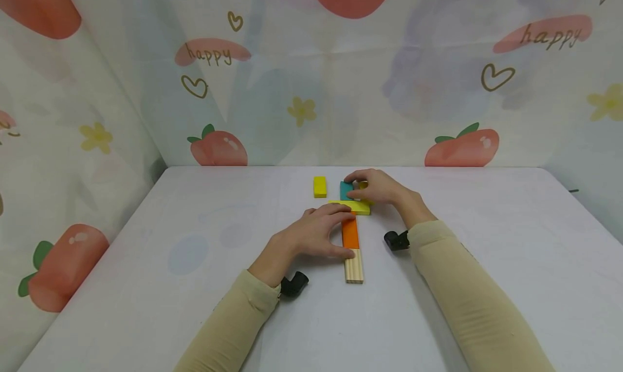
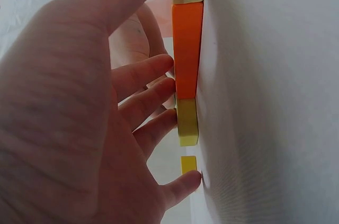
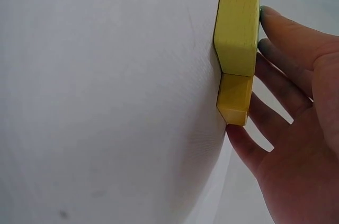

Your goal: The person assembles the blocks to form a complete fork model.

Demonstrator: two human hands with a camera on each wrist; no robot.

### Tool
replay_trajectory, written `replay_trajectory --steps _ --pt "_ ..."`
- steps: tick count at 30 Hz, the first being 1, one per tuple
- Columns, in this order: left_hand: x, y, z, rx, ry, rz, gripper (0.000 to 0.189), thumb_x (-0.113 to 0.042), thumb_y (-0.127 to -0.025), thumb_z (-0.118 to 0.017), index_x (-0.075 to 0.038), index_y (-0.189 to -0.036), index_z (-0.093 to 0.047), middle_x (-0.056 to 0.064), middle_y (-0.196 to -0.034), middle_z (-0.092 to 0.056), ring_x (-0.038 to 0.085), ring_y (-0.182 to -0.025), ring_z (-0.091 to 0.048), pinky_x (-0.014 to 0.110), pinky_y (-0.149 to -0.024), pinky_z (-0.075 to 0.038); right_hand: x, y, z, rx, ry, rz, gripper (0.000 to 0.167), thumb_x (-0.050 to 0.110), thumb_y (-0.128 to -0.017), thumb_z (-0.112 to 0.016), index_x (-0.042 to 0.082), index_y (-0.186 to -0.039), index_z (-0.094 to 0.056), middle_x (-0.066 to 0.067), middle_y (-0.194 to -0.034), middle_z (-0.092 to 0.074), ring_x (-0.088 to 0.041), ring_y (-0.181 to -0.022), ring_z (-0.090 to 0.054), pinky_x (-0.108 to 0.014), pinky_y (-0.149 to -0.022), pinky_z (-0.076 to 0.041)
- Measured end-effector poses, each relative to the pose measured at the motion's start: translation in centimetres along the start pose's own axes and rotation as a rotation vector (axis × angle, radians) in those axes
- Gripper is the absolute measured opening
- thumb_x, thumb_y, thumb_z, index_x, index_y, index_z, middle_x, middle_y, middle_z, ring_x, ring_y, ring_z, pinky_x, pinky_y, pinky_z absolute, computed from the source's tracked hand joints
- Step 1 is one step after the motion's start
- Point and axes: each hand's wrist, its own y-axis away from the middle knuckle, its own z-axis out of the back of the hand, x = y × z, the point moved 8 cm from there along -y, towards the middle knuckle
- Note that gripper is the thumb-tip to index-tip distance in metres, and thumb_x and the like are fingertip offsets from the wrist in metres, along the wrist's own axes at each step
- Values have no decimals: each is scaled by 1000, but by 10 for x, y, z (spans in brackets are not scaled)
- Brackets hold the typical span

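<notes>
A plain wood block (image 1: 354,270) and an orange block (image 1: 350,234) lie end to end, with a light yellow block (image 1: 361,208) crosswise beyond them. My left hand (image 1: 313,232) spreads over this row from the left, its thumb at the plain wood block and its outstretched fingers at the yellow and orange ones. Past the crosswise block lies a teal block (image 1: 344,191), which the thumb and index finger of my right hand (image 1: 382,188) pinch. A darker yellow block (image 3: 234,94) beside it is partly hidden under that hand. Another yellow block (image 1: 319,187) stands farther left.
All the blocks lie on a white table (image 1: 160,307). A printed curtain (image 1: 331,91) hangs along its back edge and on the left. Black wrist cameras (image 1: 294,284) stick out from both sleeves.
</notes>
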Motion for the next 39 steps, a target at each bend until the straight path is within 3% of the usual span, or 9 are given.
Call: replay_trajectory --steps 23,39 --pt "-1 1 0 2 -14 -12 79 -56 -88 -72 -21 -154 -47 -2 -162 -38 14 -151 -30 52 -119 -30 2 0 1 -5 1 3 46 23 -98 -69 10 -141 -60 -24 -149 -51 -42 -138 -46 -57 -118 -35" --pt "0 2 5 -22 -11 0 75 -55 -88 -72 -23 -152 -49 -2 -163 -37 16 -152 -27 58 -121 -24 -6 10 10 -31 -44 -20 47 28 -100 -65 12 -144 -58 -23 -152 -48 -43 -141 -43 -59 -112 -42"
